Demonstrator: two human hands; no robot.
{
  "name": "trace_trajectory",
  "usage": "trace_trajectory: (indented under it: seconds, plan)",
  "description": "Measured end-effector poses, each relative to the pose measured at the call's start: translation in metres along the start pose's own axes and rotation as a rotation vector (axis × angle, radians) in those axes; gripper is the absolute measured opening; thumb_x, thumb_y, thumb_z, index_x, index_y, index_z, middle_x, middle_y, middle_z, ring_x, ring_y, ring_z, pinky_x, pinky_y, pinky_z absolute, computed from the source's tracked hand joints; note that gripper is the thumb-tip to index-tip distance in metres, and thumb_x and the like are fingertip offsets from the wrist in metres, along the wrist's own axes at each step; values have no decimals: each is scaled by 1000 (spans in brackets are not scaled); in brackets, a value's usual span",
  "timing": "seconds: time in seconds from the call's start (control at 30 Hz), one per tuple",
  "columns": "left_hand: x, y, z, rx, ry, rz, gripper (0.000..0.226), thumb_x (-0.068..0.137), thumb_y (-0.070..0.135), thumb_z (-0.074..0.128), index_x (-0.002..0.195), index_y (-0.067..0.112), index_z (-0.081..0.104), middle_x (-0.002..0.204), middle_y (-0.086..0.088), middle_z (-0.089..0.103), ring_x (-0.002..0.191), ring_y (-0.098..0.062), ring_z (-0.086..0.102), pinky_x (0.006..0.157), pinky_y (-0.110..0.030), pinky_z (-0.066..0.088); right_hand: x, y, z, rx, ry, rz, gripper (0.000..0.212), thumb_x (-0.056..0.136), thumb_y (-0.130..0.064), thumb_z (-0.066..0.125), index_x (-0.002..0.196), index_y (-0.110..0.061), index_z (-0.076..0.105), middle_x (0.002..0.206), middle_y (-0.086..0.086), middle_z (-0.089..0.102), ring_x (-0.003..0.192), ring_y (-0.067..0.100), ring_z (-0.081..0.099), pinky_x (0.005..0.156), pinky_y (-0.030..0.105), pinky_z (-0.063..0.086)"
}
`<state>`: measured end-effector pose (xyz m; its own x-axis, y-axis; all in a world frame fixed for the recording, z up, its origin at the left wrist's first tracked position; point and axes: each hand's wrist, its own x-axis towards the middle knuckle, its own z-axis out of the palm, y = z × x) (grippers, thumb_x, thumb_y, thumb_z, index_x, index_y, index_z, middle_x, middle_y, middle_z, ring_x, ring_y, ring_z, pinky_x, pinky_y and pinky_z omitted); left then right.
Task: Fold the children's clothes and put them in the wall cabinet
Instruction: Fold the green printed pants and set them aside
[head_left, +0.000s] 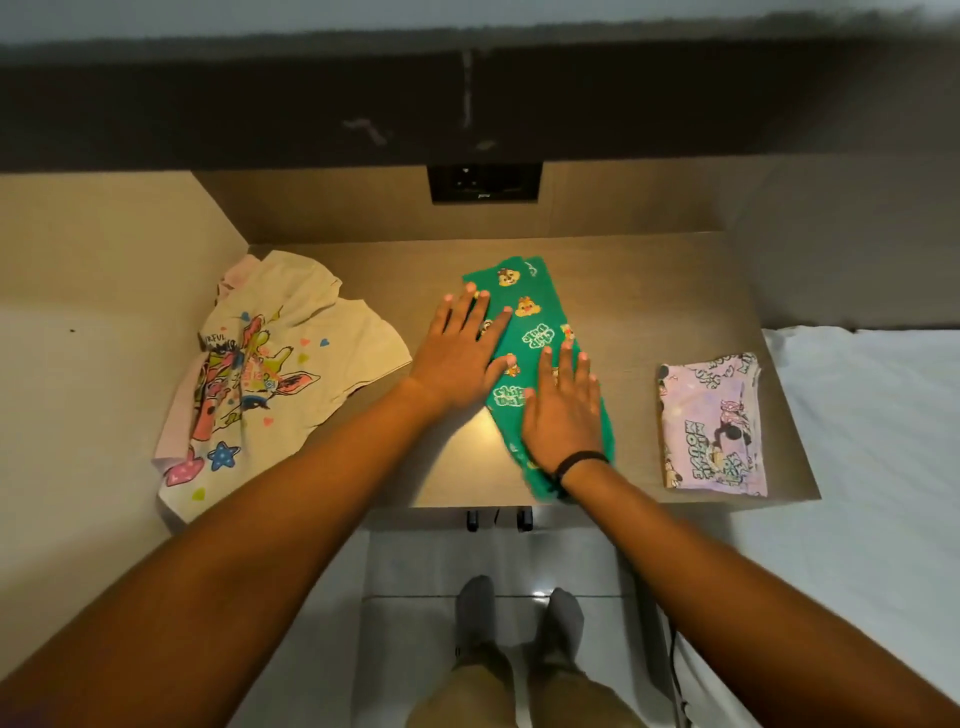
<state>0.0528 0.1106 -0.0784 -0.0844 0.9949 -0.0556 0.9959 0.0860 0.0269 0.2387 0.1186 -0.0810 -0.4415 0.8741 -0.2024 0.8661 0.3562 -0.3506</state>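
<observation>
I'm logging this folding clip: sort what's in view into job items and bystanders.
Job items: green garment under left hand and right hand; unfolded cream shirt; folded lilac garment.
Bystanders: wall socket; white bed; black wristband.

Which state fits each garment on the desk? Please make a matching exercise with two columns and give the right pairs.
Things:
1. green garment
2. cream shirt
3. lilac garment

States:
A. folded small, lying alone at the right
B. crumpled, unfolded, at the left
C. in a long strip, pressed flat under the left hand and the right hand

Pairs: 1-C, 2-B, 3-A
</observation>
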Motion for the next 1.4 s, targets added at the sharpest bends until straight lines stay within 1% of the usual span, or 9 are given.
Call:
trace_trajectory:
  seconds: [0.13, 0.33, 0.57, 0.77, 0.87, 1.03, 1.13, 1.2, 1.4]
  plan:
    - [-17, 22, -5, -182, 15, -142, 68, 110, 50, 28, 168, 15, 18, 174, -14, 21, 162, -34, 14, 132, -54, 9, -1, 1, -12, 40, 46, -26, 61, 108, -37, 31, 163, -15, 19, 172, 13, 10, 158, 36, 3, 128, 53, 8]
    - [-46, 37, 28, -213, -1, -234, 69, 111, 55, 20, 169, 22, 2, 178, -5, 2, 164, -27, 0, 129, -49, -5, 35, 39, -15, -207, -35, -296, 68, 107, -57, 16, 165, -22, 6, 173, 4, 5, 159, 26, 1, 129, 50, 4]
    - [-51, 28, 19, -292, 54, -127, 71, 111, 57, 23, 169, 19, 12, 177, -6, 10, 164, -27, 4, 131, -47, -2, 24, 40, -18, -25, 15, -283, 69, 106, -59, 22, 164, -23, 14, 172, 5, 12, 159, 26, 2, 127, 46, 1]
    - [-144, 31, 17, -273, 45, 229, 82, 100, 78, 39, 161, 23, 40, 169, -2, 37, 160, -24, 25, 130, -44, 12, -62, 98, -28, -78, -92, -761, 79, 96, -74, 44, 153, -19, 46, 161, 7, 42, 152, 28, 32, 122, 54, 30]
    - [-168, 32, 36, -154, 85, 289, 75, 101, 72, 45, 158, 23, 45, 167, -3, 40, 158, -27, 30, 130, -47, 20, -74, 114, -10, -113, -45, -811, 58, 100, -50, 53, 149, -20, 51, 158, 6, 46, 149, 29, 38, 119, 54, 36]
    - [-178, 39, 37, -569, 357, 200, 31, 96, 29, 68, 125, 20, 70, 130, 1, 72, 129, -18, 62, 111, -48, 47, -86, 83, -19, 284, 132, -699, 27, 96, -29, 65, 118, -15, 69, 115, 2, 73, 106, 19, 65, 88, 45, 53]
    - [-165, 52, 16, -831, 490, -33, 30, 106, 42, 61, 122, 17, 68, 108, 1, 73, 96, -12, 67, 74, -36, 58, -83, 55, -44, 568, 229, -505, 26, 96, -30, 69, 113, -11, 69, 104, 0, 73, 91, 11, 68, 75, 31, 57]
    - [-139, 56, -2, -886, 525, -179, 29, 107, 47, 56, 122, 23, 64, 103, 4, 71, 91, -16, 69, 63, -40, 60, -63, 38, -61, 627, 297, -416, 20, 96, -28, 71, 108, -13, 67, 99, -5, 72, 87, 8, 67, 72, 25, 54]
    - [-21, 51, -11, -597, 379, -458, 36, 107, 53, 45, 125, 28, 62, 119, 3, 68, 110, -21, 59, 93, -46, 50, 50, 28, -61, 425, 315, -104, 20, 96, -40, 66, 100, -21, 65, 97, 0, 70, 86, 19, 64, 73, 35, 52]
